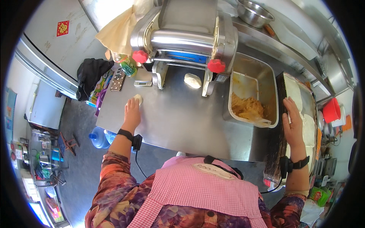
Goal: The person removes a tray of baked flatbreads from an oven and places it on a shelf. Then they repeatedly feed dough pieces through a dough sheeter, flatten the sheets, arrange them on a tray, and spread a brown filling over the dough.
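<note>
My left hand [132,113] rests on the steel table [178,121] at its left side, fingers stretched forward. Right at its fingertips lies a small pale piece of dough [138,99], partly hidden by them. On the right, my right hand [293,123] lies with extended fingers at the near-left edge of a long dark tray [276,140]. White flat dough sheets [308,129] lie in that tray beside the hand. A smooth dough lump [192,81] sits on the table under the steel roller machine [182,40].
A deep steel pan [232,97] with orange-brown filling [247,106] stands between machine and tray. Red knobs [216,66] project from the machine. A small scale [143,83], a patterned phone [117,79] and a green bottle [129,68] are at left. A steel bowl [255,13] stands behind.
</note>
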Demonstrator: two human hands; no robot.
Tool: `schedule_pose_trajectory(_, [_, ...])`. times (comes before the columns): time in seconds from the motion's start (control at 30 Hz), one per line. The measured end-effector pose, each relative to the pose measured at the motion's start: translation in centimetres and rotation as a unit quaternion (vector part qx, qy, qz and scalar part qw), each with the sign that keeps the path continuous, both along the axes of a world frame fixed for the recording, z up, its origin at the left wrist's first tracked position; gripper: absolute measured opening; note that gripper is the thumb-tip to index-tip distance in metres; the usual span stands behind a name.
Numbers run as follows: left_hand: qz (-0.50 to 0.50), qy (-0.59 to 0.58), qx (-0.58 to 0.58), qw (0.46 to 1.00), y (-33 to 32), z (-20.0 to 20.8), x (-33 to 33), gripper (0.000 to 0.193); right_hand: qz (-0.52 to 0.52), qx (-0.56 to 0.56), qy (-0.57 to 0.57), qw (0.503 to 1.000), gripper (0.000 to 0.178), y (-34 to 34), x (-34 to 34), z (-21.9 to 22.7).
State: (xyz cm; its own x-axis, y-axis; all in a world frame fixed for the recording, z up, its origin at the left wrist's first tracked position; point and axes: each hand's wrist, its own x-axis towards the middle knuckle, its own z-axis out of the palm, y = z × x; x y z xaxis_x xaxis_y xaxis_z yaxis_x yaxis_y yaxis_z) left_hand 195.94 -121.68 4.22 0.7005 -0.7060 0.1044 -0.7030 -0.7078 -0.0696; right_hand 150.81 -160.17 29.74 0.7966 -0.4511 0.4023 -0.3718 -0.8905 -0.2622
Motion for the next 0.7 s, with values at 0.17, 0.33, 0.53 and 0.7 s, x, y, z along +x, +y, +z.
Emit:
schedule_pose_trajectory(0.17, [0.063, 0.139, -0.086, 0.985, -1.1, 0.9, 5.2, 0.056, 0.067, -0.019, 0.009, 0.998, 0.039, 4.9, 3.5, 1.3])
schedule_pose_trajectory(0.33, [0.064, 0.189, -0.083, 0.976, -4.6, 1.8, 1.2, 0.043, 0.125, -0.003, 0.018, 0.992, 0.042, 8.1, 5.5, 0.3])
schedule_pose_trajectory(0.53, [-0.175, 0.489, -0.104, 0.848, -4.8, 4.4, -7.8, 0.049, 0.228, 0.023, 0.059, 0.972, 0.042, 10.7, 9.1, -3.2])
schedule_pose_trajectory(0.7, [-0.069, 0.9, -0.272, 0.333, -7.1, 11.6, -8.7, 0.057, 0.262, 0.155, 0.056, 0.951, 0.044, 10.5, 13.6, -3.9])
